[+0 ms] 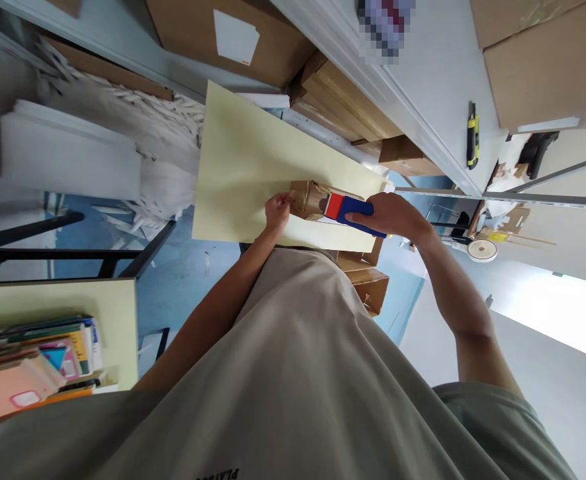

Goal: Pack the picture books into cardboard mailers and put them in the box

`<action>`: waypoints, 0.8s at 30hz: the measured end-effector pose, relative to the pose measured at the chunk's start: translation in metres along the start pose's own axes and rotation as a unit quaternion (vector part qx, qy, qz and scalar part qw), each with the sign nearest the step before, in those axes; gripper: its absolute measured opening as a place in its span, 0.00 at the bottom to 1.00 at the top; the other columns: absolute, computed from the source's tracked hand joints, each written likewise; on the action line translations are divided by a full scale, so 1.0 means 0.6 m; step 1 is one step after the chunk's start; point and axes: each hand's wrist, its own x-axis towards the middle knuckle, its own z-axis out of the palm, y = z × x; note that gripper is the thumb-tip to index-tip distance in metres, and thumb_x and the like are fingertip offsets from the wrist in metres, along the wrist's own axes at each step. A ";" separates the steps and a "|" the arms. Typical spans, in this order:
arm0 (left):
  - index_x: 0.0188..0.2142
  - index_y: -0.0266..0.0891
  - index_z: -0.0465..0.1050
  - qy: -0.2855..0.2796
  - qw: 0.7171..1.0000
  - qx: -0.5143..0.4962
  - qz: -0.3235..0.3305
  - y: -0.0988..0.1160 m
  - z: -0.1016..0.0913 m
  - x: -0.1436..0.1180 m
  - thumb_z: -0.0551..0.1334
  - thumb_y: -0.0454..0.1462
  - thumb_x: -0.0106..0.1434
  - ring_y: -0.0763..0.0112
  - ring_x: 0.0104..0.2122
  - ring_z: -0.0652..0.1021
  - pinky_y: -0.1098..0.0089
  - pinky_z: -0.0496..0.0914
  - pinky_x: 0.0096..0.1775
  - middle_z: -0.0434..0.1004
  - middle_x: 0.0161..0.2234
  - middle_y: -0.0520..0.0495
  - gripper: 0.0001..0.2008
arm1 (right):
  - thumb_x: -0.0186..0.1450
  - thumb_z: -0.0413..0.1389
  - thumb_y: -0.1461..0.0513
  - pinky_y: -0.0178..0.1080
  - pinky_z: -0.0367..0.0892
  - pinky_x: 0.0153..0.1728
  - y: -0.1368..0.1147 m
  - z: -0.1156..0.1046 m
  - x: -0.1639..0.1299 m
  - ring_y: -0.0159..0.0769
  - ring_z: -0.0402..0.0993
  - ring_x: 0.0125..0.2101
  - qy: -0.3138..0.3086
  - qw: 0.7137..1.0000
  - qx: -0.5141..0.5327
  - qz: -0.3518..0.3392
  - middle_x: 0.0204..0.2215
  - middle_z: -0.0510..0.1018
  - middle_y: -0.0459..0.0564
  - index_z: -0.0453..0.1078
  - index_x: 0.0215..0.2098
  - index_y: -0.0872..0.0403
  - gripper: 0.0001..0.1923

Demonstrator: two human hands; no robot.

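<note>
A small brown cardboard box (301, 200) lies on a pale yellow tabletop (243, 153) just in front of my body. At its left end is my left hand (277, 212), its fingers pinched together on the edge of the box. My right hand (395, 215) is wrapped round a blue and red tape dispenser (353, 211). The dispenser's red, toothed end rests at or just over the right part of the box, with shiny clear tape seen there. Whether the left fingertips also pinch the tape's end is too small to tell.
Behind the tabletop, cardboard boxes (353, 100) stand under a grey shelf (423, 87) holding a yellow and black utility knife (473, 137). Open cartons (370, 293) sit below at the right. Books and folders (47, 353) lie on another table at the left, near white sheets (73, 150).
</note>
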 end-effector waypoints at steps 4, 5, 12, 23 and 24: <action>0.32 0.41 0.78 0.007 1.000 0.015 0.021 -0.011 0.013 0.003 0.71 0.39 0.68 0.66 0.34 0.78 0.68 0.70 0.40 0.82 0.30 0.48 0.08 | 0.70 0.63 0.30 0.49 0.74 0.41 -0.021 0.010 -0.002 0.59 0.85 0.40 0.007 1.000 -0.009 0.017 0.29 0.82 0.60 0.77 0.35 0.52 0.35; 0.32 0.41 0.78 0.007 0.999 0.016 0.029 -0.014 0.017 0.001 0.71 0.39 0.68 0.66 0.34 0.78 0.68 0.70 0.40 0.82 0.31 0.48 0.08 | 0.71 0.62 0.30 0.50 0.74 0.42 -0.025 0.012 -0.003 0.59 0.85 0.41 0.010 1.000 -0.008 0.018 0.30 0.82 0.60 0.78 0.36 0.52 0.35; 0.41 0.44 0.82 0.021 0.995 0.050 0.088 -0.041 0.033 0.000 0.74 0.42 0.69 0.64 0.38 0.82 0.66 0.74 0.46 0.81 0.35 0.48 0.06 | 0.72 0.62 0.33 0.52 0.75 0.44 -0.040 0.017 -0.002 0.61 0.85 0.42 0.002 0.999 -0.025 0.030 0.34 0.84 0.63 0.80 0.39 0.54 0.33; 0.69 0.42 0.71 -0.110 0.963 0.092 0.226 -0.013 -0.007 -0.056 0.71 0.41 0.70 0.55 0.61 0.83 0.56 0.79 0.62 0.83 0.60 0.37 0.29 | 0.76 0.55 0.33 0.44 0.69 0.38 -0.054 -0.001 -0.018 0.56 0.85 0.40 -0.027 0.995 -0.094 0.027 0.35 0.87 0.64 0.80 0.39 0.54 0.34; 0.72 0.43 0.68 -0.141 0.955 0.098 0.244 -0.008 -0.006 -0.069 0.72 0.43 0.70 0.53 0.63 0.82 0.54 0.79 0.64 0.81 0.63 0.36 0.34 | 0.76 0.55 0.33 0.44 0.69 0.38 -0.053 -0.001 -0.018 0.55 0.85 0.40 -0.027 0.995 -0.094 0.025 0.35 0.87 0.64 0.80 0.40 0.54 0.34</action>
